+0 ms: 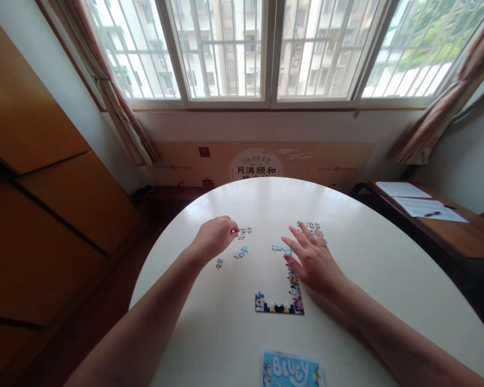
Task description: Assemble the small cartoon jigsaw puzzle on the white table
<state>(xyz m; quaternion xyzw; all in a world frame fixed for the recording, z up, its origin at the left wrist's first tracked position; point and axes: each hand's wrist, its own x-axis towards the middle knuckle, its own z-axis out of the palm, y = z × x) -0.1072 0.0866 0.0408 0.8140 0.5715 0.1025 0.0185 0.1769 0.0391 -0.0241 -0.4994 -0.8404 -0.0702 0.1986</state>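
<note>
"Where was the puzzle, taking the Bluey cover (292, 370) as the landmark?"

"The partly joined puzzle (279, 308) lay straight beyond the cover, flat on the round white table (355, 236). It had a dark bottom edge, a short upward bit at its left end and a longer side running away on the right"

"And the left hand (212, 236)?"

"Beyond the cover and well over to its left. Its thumb and fingertips were drawn together in a pinch, right at a cluster of loose pieces (244, 233), though I couldn't tell whether a piece sat between them"

"What was near it?"

"A light-blue group (241, 252) lay between that cluster and the cover, and a smaller group (219, 264) lay further to the cover's left"

"What about the right hand (314, 260)?"

"Beyond the cover and slightly right of it, palm down, with the fingers spread wide over the puzzle's right side. I saw nothing pinched there, and couldn't tell how firmly it pressed"

"Any pieces by those fingers?"

"A pale-blue strip (280, 248) showed past the fingertips on the left, beyond the cover. More pieces (318, 226), partly hidden by the fingers, lay farther from the cover. The papers (423, 208) were on a brown desk (463, 236), far off to the cover's right"
</note>
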